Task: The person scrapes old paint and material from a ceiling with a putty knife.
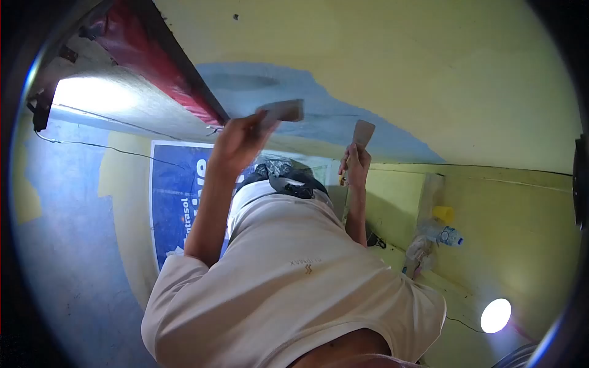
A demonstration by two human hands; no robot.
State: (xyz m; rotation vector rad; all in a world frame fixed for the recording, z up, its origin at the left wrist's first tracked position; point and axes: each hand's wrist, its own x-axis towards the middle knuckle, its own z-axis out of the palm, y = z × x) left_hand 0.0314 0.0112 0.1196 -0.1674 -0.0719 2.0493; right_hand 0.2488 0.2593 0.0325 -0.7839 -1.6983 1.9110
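Note:
My left hand (236,144) is closed around a putty knife (287,111), slightly blurred, its broad blade pointing right in front of the wall. Lower and to the right, my right hand (357,164) grips a second putty knife (363,132) by the handle, blade up. Behind both blades is a wall (417,67) in yellow paint with a large blue-grey patch (257,86). The two blades stand apart from each other and overlap the patch in this view.
A red covering (147,58) along a dark edge runs at the upper left. A blue poster (175,196) is on the left. At the right are a plastic bottle (450,235), a yellow cup (443,213) and a lit round lamp (496,316).

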